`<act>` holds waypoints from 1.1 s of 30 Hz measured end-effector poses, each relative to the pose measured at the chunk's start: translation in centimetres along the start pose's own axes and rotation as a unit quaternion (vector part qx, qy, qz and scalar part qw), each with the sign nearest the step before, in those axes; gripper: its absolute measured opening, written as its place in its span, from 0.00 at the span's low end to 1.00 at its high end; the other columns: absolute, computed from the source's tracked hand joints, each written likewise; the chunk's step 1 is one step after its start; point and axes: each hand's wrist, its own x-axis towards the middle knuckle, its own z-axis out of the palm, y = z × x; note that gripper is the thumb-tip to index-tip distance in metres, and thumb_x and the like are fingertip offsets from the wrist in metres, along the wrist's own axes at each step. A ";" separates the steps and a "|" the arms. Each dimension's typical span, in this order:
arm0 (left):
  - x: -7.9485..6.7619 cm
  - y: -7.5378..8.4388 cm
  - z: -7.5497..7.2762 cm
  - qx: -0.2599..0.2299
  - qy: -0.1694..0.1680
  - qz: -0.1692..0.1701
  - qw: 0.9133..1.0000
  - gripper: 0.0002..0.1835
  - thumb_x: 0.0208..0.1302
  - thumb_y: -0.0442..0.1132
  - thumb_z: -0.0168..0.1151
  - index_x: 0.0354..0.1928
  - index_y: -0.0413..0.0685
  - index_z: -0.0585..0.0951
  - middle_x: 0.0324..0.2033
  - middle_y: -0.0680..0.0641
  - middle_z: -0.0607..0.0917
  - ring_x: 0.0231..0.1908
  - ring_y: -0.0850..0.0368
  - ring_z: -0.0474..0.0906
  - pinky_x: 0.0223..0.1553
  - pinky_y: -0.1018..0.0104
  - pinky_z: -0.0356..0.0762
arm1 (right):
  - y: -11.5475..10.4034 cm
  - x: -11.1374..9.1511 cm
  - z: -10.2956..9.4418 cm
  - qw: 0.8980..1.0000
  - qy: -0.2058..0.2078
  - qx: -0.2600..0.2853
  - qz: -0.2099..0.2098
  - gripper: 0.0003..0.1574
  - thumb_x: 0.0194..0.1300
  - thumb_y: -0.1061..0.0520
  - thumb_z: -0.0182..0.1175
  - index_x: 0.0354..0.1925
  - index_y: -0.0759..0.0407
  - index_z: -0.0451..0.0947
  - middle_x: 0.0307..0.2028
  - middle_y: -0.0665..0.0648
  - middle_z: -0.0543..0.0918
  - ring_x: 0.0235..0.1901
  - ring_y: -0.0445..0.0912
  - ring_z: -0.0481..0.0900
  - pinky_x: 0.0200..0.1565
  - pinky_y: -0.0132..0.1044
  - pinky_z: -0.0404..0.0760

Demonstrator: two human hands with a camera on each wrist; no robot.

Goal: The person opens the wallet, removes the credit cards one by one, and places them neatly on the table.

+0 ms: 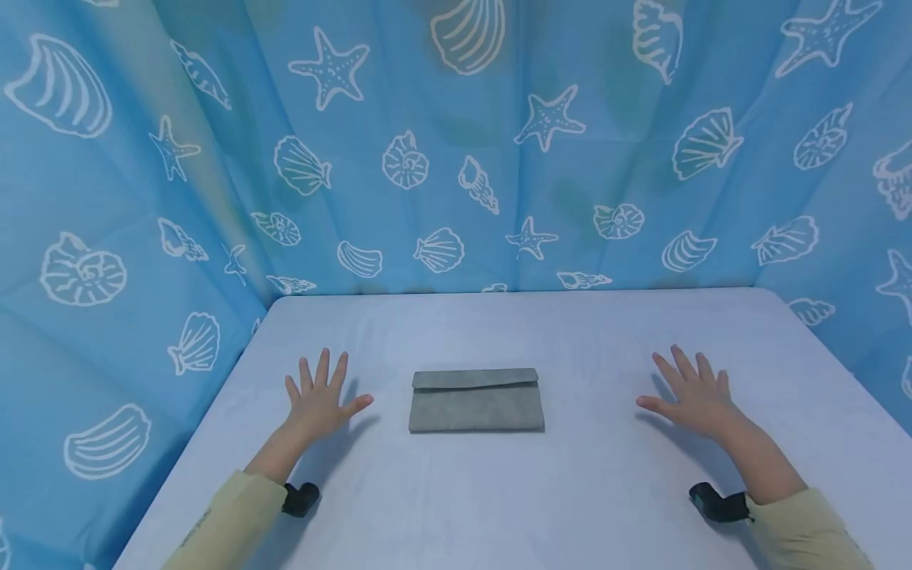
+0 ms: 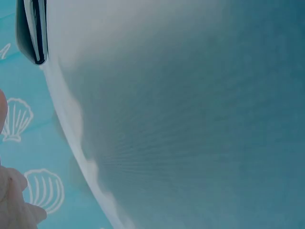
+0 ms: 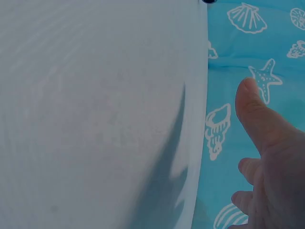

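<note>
The grey pouch (image 1: 477, 410) lies flat on the white surface (image 1: 492, 499), about midway across it, its long sides running left to right. Nearest to the viewer, two pale yellow-green sleeves (image 1: 228, 518) reach in from the bottom corners of the head view, each with a small black device (image 1: 301, 499) at the wrist, on the inner side.

Beyond the cuffs, the left hand (image 1: 318, 406) is held over the surface, fingers straight and fanned apart, thumb stretched towards the pouch. The right hand (image 1: 698, 402) mirrors it on the other side, its fingers likewise spread and its grasp empty. Each casts a soft shadow on the surface. The pouch sits between the two, apart from both and somewhat nearer the left thumb. Its flap (image 1: 475, 378) folds over along the far side, the lip slightly raised; the left wrist view catches its layered edge in the top corner.

Farther back, the surface ends in rounded corners, and behind it hangs a blue curtain (image 1: 399, 103) printed with white shells and starfish.
</note>
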 end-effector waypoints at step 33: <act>-0.6 6.9 -0.1 0.030 -0.005 0.182 0.983 0.47 0.59 0.62 0.54 0.71 0.46 0.47 0.70 0.36 0.41 0.67 0.31 0.27 0.63 0.34 0.33 | -10.0 5.0 -0.5 0.994 -0.010 0.005 -0.111 0.48 0.63 0.41 0.54 0.68 0.67 0.49 0.67 0.74 0.46 0.64 0.73 0.43 0.61 0.67 0.45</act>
